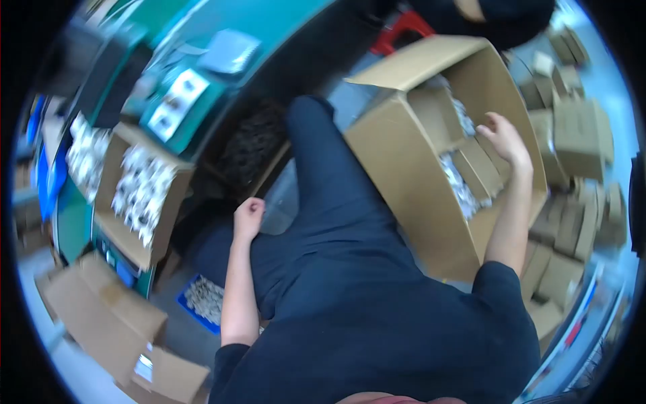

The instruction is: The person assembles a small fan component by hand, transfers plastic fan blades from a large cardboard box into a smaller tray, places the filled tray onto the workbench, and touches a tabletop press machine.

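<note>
My right hand (503, 139) is over the inside of a large open cardboard box (410, 182) at my right. Its fingers are bent, with the thumb apart, and nothing shows between them. Inside that box lie smaller brown cardboard pieces or boxes (476, 168) and pale wrapped items (459, 185), too blurred to name. My left hand (249, 217) hovers by my left thigh with its fingers curled in, and no object shows in it. Beside it, between my legs, is a clear plastic sheet or bin (280, 202).
A carton of small white pieces (142, 192) stands on the green workbench (286, 27) at left. On the floor are a blue tray of pale parts (202, 299) and an open carton (101, 306). A red stool (404, 30) and stacked cartons (579, 138) stand beyond the large box.
</note>
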Demonstrator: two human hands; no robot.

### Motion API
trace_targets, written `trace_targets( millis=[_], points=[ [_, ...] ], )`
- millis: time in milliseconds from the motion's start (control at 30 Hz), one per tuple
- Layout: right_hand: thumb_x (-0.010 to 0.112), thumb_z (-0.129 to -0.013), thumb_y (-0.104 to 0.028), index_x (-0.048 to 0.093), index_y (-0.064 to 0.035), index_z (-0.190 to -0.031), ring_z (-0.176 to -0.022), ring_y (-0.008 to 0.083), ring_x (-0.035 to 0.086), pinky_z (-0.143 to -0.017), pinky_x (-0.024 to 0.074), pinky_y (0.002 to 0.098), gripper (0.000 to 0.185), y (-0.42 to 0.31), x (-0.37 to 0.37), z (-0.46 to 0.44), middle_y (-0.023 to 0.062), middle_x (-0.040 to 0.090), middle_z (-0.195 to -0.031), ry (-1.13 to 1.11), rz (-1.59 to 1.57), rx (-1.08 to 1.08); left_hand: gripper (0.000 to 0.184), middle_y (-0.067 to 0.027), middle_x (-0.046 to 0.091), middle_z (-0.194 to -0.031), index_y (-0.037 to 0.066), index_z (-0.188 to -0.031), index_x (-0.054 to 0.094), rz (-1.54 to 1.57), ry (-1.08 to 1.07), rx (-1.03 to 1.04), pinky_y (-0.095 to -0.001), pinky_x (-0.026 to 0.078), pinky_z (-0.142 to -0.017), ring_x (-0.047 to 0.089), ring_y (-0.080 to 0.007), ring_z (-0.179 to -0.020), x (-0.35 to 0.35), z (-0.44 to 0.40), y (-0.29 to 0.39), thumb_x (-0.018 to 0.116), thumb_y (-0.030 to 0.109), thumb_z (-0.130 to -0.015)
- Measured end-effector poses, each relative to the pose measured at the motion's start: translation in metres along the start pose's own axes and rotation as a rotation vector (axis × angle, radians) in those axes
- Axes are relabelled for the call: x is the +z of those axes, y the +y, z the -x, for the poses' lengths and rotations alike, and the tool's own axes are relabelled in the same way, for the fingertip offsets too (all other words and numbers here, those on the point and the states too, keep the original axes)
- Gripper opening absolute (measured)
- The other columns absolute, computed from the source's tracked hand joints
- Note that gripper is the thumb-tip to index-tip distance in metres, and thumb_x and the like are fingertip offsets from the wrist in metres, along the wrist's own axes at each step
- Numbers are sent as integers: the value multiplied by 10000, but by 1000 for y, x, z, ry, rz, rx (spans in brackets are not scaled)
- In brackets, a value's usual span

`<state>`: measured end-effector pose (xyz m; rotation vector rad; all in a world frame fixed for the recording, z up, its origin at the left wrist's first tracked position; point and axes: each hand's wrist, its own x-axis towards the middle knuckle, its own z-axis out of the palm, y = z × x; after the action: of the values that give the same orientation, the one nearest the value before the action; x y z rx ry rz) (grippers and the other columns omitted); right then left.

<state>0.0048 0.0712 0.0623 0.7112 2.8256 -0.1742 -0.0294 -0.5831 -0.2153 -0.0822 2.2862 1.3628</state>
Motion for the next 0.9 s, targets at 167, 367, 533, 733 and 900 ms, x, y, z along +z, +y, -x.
trace_targets(
  millis=[167, 367, 533, 733, 900],
  points=[
    [764, -883, -369, 558, 28, -1417, -1307, 354, 598, -1112, 465, 407, 696, 100, 49, 60, 256, 626, -1380, -298, -119, 307, 112, -23, 702, -867, 55, -1027, 700, 180, -153, -165, -224, 492, -613, 629, -84, -719, -1, -13, 61, 598, 98, -1010],
    [759, -866, -313, 570, 3, -1407, -1287, 379, 603, -1099, 476, 431, 655, 115, 99, 85, 251, 640, -1359, -130, -159, 165, 150, 14, 638, -794, 42, -1077, 703, 57, -173, 311, -211, 451, -617, 559, -51, -682, 4, -67, 288, 638, 169, -1031],
    [737, -864, -253, 620, -5, -1321, -1246, 399, 611, -1057, 493, 472, 533, 130, 129, 82, 253, 657, -1307, -415, 94, 218, 193, 11, 614, -784, 5, -1095, 691, 25, -518, 653, -219, 458, -662, 571, -66, -692, 109, -31, 463, 621, 175, -1038],
    [717, -883, -253, 695, 2, -1154, -1094, 433, 674, -942, 541, 511, 373, 157, 87, 122, 277, 708, -1115, -365, 41, 367, 437, -243, 740, -1048, -24, -1171, 669, -1092, -508, 922, -418, 584, -863, 736, -359, -960, 276, -81, 514, 673, 346, -938],
    [730, -884, -259, 722, 24, -1020, -965, 437, 714, -879, 578, 497, 314, 149, 104, 146, 270, 730, -1017, 128, 114, 417, 343, -208, 720, -1220, 23, -1160, 754, -1240, -475, 818, -443, 564, -977, 708, -369, -1114, 367, -170, 487, 662, 252, -922]
  ],
)
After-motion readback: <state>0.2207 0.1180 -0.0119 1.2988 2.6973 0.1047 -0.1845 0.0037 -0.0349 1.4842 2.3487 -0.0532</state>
